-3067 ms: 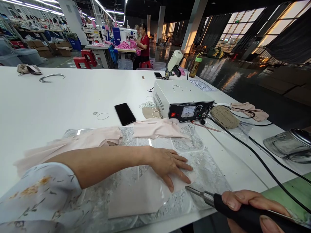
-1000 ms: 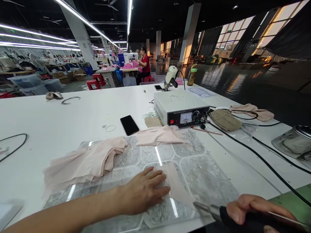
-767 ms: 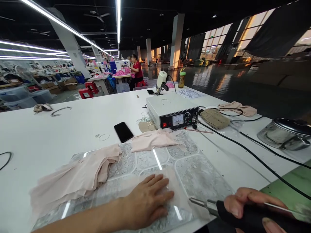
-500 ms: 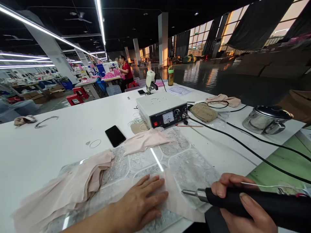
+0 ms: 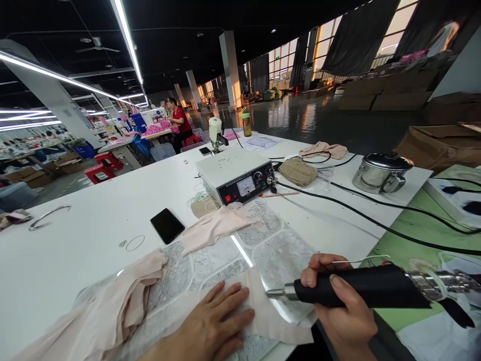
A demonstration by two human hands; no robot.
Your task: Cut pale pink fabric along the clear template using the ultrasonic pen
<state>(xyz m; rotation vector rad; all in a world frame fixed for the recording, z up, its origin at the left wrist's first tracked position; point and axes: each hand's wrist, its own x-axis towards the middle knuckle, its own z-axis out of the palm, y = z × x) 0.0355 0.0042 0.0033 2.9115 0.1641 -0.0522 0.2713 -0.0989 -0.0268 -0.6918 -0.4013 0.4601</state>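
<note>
My left hand lies flat, fingers spread, on a pale pink fabric piece over a clear patterned mat. In my right hand is a black handheld ultrasonic cutter, fingers wrapped round its body. Its metal tip points left and meets the curved right edge of the fabric; whether it presses down I cannot tell. Left of my left hand is a stack of pink fabric pieces. Another crumpled pink piece rests at the mat's far edge.
A control box with a dial stands beyond the mat, its black cable running right. Around it are a phone, beige fabric pieces, a lidded glass mug and a bottle. A person sits at a sewing table farther off.
The view has swung right, showing more of the cutter's rear end. The cutter's tip has come closer to my left hand, at the fabric edge. My left hand stays flat on the fabric.
</note>
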